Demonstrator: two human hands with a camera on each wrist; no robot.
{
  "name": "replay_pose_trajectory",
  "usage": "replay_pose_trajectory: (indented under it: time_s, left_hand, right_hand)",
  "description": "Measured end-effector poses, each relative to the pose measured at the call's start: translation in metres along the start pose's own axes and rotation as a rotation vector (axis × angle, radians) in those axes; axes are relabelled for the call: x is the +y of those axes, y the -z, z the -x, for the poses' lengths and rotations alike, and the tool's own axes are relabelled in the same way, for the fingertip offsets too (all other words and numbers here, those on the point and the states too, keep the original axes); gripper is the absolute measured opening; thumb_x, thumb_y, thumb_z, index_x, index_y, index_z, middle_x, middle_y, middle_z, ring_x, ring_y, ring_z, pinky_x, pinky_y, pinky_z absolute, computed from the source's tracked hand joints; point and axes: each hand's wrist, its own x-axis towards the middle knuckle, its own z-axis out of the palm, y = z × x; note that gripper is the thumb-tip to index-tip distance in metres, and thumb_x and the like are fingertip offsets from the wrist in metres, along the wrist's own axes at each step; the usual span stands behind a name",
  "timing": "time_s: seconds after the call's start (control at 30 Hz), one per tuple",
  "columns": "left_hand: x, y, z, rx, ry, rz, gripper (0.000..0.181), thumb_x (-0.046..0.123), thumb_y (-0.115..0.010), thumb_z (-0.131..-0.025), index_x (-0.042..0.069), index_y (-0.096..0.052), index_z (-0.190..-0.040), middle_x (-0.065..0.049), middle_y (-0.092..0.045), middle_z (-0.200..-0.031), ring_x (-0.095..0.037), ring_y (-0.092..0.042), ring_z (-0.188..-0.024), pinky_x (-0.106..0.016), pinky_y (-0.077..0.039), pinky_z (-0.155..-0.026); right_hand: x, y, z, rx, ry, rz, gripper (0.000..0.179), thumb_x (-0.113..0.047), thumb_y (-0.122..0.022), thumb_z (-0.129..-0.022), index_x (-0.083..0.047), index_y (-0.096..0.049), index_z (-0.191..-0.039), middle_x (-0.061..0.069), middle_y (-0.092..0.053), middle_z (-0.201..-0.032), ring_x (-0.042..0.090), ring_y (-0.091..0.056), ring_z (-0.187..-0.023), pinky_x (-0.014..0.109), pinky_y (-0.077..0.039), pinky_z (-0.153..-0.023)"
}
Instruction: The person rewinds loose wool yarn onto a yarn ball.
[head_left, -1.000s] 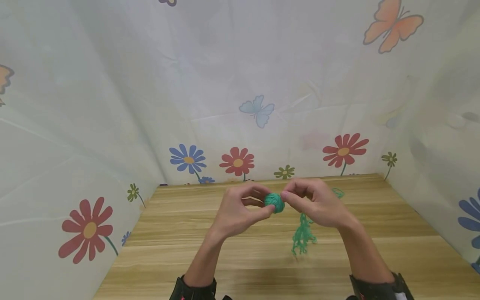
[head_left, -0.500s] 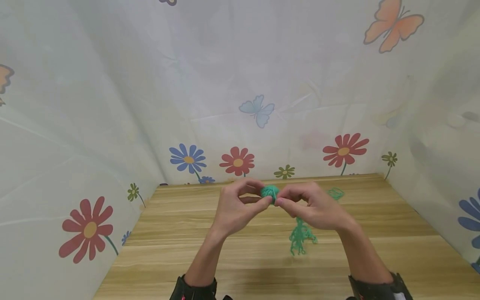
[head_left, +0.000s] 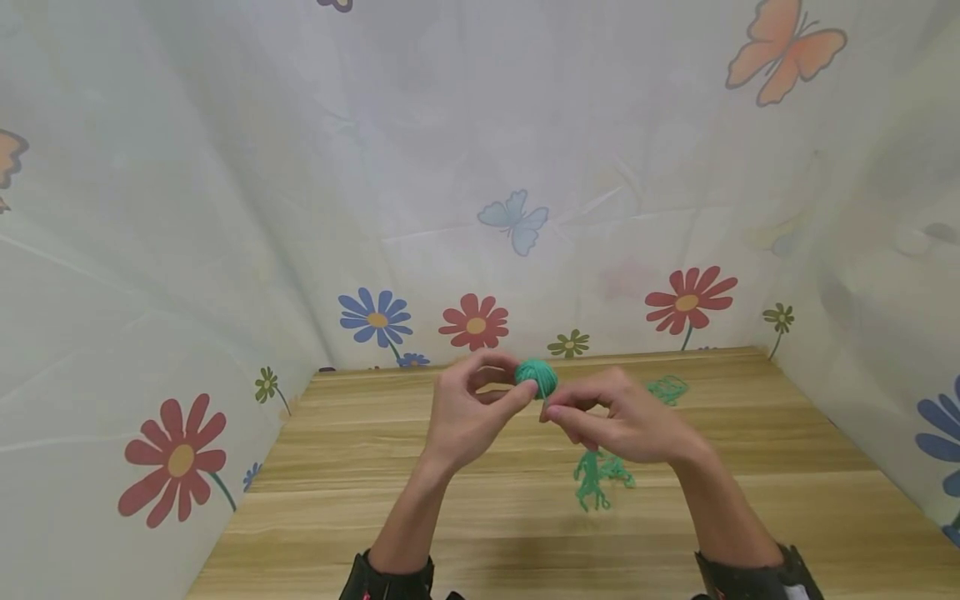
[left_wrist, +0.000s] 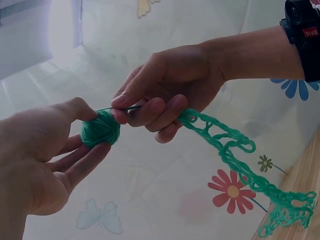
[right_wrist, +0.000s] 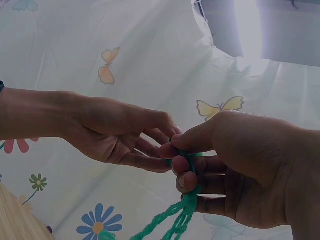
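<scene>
A small ball of green yarn [head_left: 537, 377] is held between the thumb and fingers of my left hand [head_left: 474, 408], above the table. Close on its right, my right hand [head_left: 618, 417] pinches the strand that comes off the ball. In the left wrist view the strand runs taut from the yarn ball [left_wrist: 101, 128] to the right thumb and forefinger. Loose looped yarn [left_wrist: 225, 145] trails from the right hand's lower fingers down to the table. The right wrist view shows the hanging yarn [right_wrist: 187, 207] too, while the ball there is mostly hidden behind fingers.
A wooden table [head_left: 360, 500] lies under both hands. Farther back to the right is a loose loop of green yarn [head_left: 667, 389]. A white curtain [head_left: 420, 167] printed with flowers and butterflies encloses the table at the back and sides.
Both hands have shifted slightly left, and the ball has risen a little. My right hand has moved from the ball's right side to below it, carrying the strand across its front.
</scene>
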Motion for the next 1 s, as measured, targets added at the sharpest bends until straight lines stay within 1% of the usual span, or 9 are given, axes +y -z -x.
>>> replay_pose_trajectory:
  time_s: [0.1,0.27,0.4,0.53,0.67,0.77,0.83,0.9,1.0]
  left_hand:
    - [-0.009,0.001,-0.001,0.0,0.0,0.039,0.025,0.0,-0.076,-0.089,-0.006,-0.069,-0.112,-0.018,-0.068,-0.108,-0.025,-0.071,-0.097,-0.034,-0.063,-0.083]
    - [-0.025,0.002,-0.003,-0.028,-0.015,0.142,0.026,0.0,-0.076,-0.089,-0.002,-0.069,-0.115,-0.014,-0.067,-0.111,-0.026,-0.07,-0.099,-0.039,-0.063,-0.085]
    - [-0.028,0.003,-0.003,-0.064,-0.039,0.207,0.026,-0.001,-0.075,-0.091,-0.004,-0.068,-0.116,-0.016,-0.066,-0.112,-0.03,-0.069,-0.099,-0.043,-0.062,-0.087]
    - [-0.027,0.005,-0.002,-0.104,-0.063,0.225,0.027,-0.002,-0.073,-0.091,-0.004,-0.068,-0.117,-0.017,-0.065,-0.113,-0.031,-0.069,-0.1,-0.048,-0.062,-0.087]
    - [-0.026,0.007,-0.001,-0.148,-0.087,0.22,0.027,-0.003,-0.073,-0.09,-0.005,-0.069,-0.118,-0.018,-0.068,-0.111,-0.031,-0.069,-0.099,-0.049,-0.062,-0.086]
    - [-0.026,0.007,0.0,-0.202,-0.103,0.217,0.028,0.001,-0.073,-0.091,-0.005,-0.069,-0.118,-0.021,-0.07,-0.109,-0.031,-0.07,-0.097,-0.047,-0.062,-0.086]
    - [-0.025,0.007,0.0,-0.245,-0.114,0.224,0.029,0.003,-0.073,-0.091,-0.006,-0.069,-0.118,-0.022,-0.07,-0.107,-0.032,-0.071,-0.094,-0.047,-0.063,-0.085]
    - [-0.026,0.007,0.0,-0.283,-0.126,0.228,0.029,0.004,-0.072,-0.091,-0.007,-0.069,-0.118,-0.023,-0.071,-0.106,-0.033,-0.071,-0.092,-0.047,-0.063,-0.083]
    - [-0.027,0.006,-0.001,-0.319,-0.13,0.22,0.029,0.002,-0.072,-0.09,-0.007,-0.07,-0.117,-0.022,-0.071,-0.106,-0.031,-0.071,-0.089,-0.048,-0.064,-0.081]
  right_hand:
    - [0.009,0.0,0.003,-0.01,0.011,0.019,0.03,0.018,-0.06,-0.093,-0.008,-0.074,-0.098,0.003,-0.054,-0.06,0.005,-0.048,-0.048,0.02,-0.047,-0.042]
    - [0.025,0.001,0.008,-0.048,-0.028,0.028,0.026,0.009,-0.061,-0.098,-0.013,-0.075,-0.1,0.001,-0.056,-0.062,0.011,-0.051,-0.048,0.021,-0.049,-0.044]
    - [0.031,0.001,0.009,-0.083,-0.094,0.025,0.023,0.002,-0.06,-0.102,-0.014,-0.077,-0.102,-0.001,-0.058,-0.065,0.01,-0.053,-0.049,0.022,-0.05,-0.043]
    - [0.034,0.001,0.009,-0.099,-0.154,0.025,0.02,-0.003,-0.061,-0.103,-0.015,-0.077,-0.103,-0.003,-0.057,-0.065,0.009,-0.052,-0.05,0.022,-0.05,-0.043]
    - [0.036,0.003,0.011,-0.06,-0.207,0.046,0.021,-0.005,-0.06,-0.104,-0.019,-0.074,-0.098,-0.004,-0.054,-0.064,0.011,-0.051,-0.051,0.023,-0.05,-0.046]
    - [0.034,0.004,0.013,0.002,-0.254,0.072,0.02,-0.006,-0.061,-0.103,-0.02,-0.072,-0.095,-0.005,-0.054,-0.066,0.012,-0.052,-0.055,0.025,-0.05,-0.049]
    - [0.032,0.005,0.013,0.035,-0.266,0.085,0.018,-0.006,-0.061,-0.103,-0.018,-0.071,-0.095,-0.004,-0.057,-0.07,0.014,-0.054,-0.06,0.026,-0.052,-0.052]
    - [0.031,0.006,0.013,0.065,-0.277,0.08,0.014,-0.006,-0.063,-0.102,-0.015,-0.073,-0.099,-0.002,-0.06,-0.074,0.016,-0.057,-0.063,0.027,-0.054,-0.054]
    - [0.029,0.007,0.013,0.092,-0.274,0.067,0.014,-0.004,-0.063,-0.102,-0.013,-0.073,-0.1,0.001,-0.062,-0.076,0.017,-0.057,-0.065,0.028,-0.055,-0.056]
